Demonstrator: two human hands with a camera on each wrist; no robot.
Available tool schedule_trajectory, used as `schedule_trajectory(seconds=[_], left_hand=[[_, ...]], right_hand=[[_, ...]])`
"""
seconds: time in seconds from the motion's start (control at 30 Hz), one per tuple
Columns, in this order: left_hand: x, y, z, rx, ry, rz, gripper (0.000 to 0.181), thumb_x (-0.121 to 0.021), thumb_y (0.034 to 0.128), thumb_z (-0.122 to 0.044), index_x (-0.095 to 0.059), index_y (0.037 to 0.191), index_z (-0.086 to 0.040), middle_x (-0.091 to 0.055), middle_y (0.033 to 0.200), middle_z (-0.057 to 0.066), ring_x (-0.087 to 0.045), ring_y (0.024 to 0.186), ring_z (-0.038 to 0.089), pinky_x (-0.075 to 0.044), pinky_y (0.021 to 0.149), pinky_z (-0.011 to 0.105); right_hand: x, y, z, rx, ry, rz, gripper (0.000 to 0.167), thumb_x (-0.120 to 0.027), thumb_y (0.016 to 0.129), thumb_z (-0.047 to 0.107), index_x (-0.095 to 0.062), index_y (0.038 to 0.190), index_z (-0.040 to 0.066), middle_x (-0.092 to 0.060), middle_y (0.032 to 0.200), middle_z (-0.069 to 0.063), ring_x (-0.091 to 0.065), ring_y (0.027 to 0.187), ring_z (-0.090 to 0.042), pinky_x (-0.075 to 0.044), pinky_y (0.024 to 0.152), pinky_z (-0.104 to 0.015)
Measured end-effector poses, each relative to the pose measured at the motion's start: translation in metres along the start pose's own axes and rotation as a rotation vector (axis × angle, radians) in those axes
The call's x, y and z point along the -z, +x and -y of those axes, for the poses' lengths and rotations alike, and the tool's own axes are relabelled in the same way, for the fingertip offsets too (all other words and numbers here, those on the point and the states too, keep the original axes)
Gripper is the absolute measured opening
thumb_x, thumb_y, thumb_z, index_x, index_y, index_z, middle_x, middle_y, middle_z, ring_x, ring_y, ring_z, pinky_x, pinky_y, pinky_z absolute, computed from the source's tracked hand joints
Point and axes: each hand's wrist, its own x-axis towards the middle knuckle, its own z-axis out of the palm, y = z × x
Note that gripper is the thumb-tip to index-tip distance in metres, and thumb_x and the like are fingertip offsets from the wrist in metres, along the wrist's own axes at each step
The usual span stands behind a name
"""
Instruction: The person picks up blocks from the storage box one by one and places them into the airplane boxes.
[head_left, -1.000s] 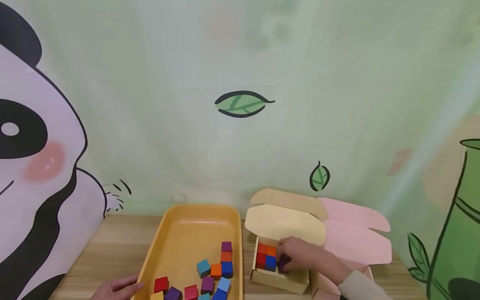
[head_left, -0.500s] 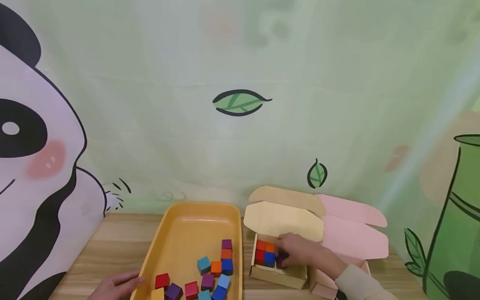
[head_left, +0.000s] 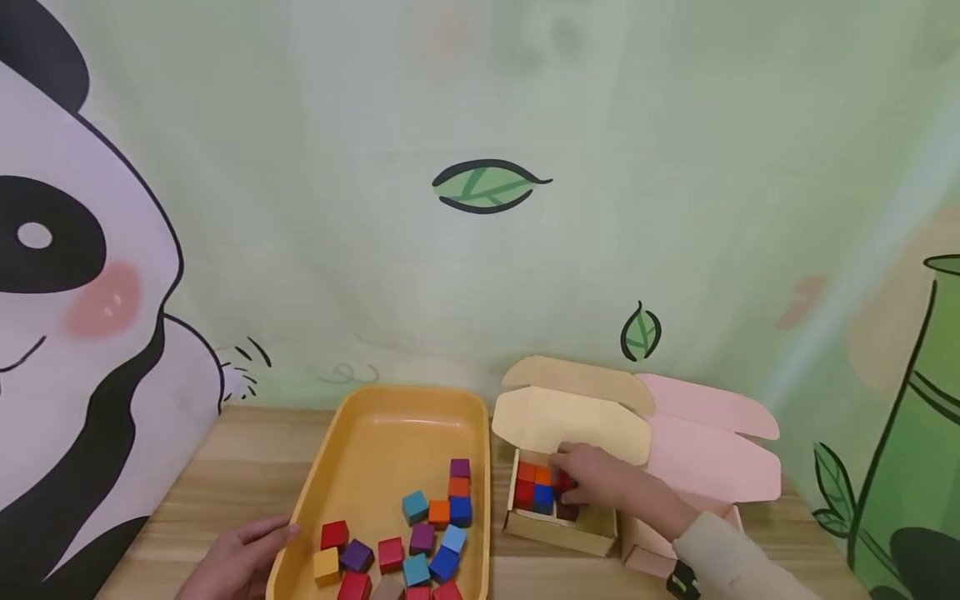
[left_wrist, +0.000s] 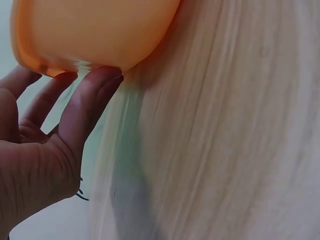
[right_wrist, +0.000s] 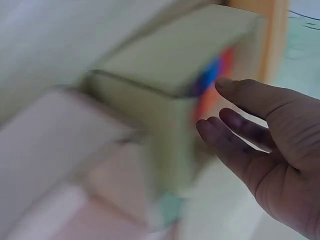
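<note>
My right hand (head_left: pixel 592 479) reaches into a small cream cardboard box (head_left: pixel 558 535). Red, orange and blue cubes fill its left side; a blue cube (head_left: pixel 543 498) shows there. Beneath the fingertips are a dark purple cube (head_left: pixel 567 510) and a dark red one, both partly covered. In the right wrist view, thumb and fingers stand apart with nothing visible between them. My left hand (head_left: pixel 242 557) holds the left rim of a yellow tray (head_left: pixel 485 467); the left wrist view shows thumb and fingertips against its edge. Several coloured cubes, such as a purple cube (head_left: pixel 422 538), lie in the tray.
A pink cardboard box (head_left: pixel 647 557) adjoins the cream box on the right, mostly behind my forearm. Raised lids, cream (head_left: pixel 570 421) and pink (head_left: pixel 712 454), lean back toward the printed wall cloth (head_left: pixel 375 267). Everything stands on a wooden table (head_left: pixel 217 475).
My right fingers have lifted and opened slightly from the dark purple cube, exposing more of it and the dark red cube. The left hand stays at the tray; the head view has tilted down.
</note>
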Motion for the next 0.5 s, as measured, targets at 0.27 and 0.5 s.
schedule_trajectory(seconds=[0.27,0.5], left_hand=[[-0.002,0.003,-0.002,-0.014,0.022,-0.032,0.078,-0.068,0.0975,-0.039,-0.037,0.150,0.011,-0.056,0.135,0.035,-0.070,0.096,0.035,-0.061,0.080,0.052],[-0.003,0.003,-0.001,-0.016,0.020,-0.042,0.076,-0.069,0.0971,-0.039,-0.042,0.147,0.012,-0.060,0.130,0.033,-0.071,0.098,0.033,-0.061,0.080,0.052]], right_hand=[[0.035,0.056,0.055,0.121,0.011,-0.029,0.012,-0.074,0.093,0.011,-0.072,0.105,0.010,-0.066,0.103,-0.006,-0.064,0.089,-0.018,-0.057,0.079,-0.022],[0.030,0.121,0.097,-0.002,-0.028,0.157,0.023,-0.072,0.096,0.017,-0.072,0.117,0.011,-0.069,0.116,-0.006,-0.061,0.099,-0.017,-0.053,0.088,-0.024]])
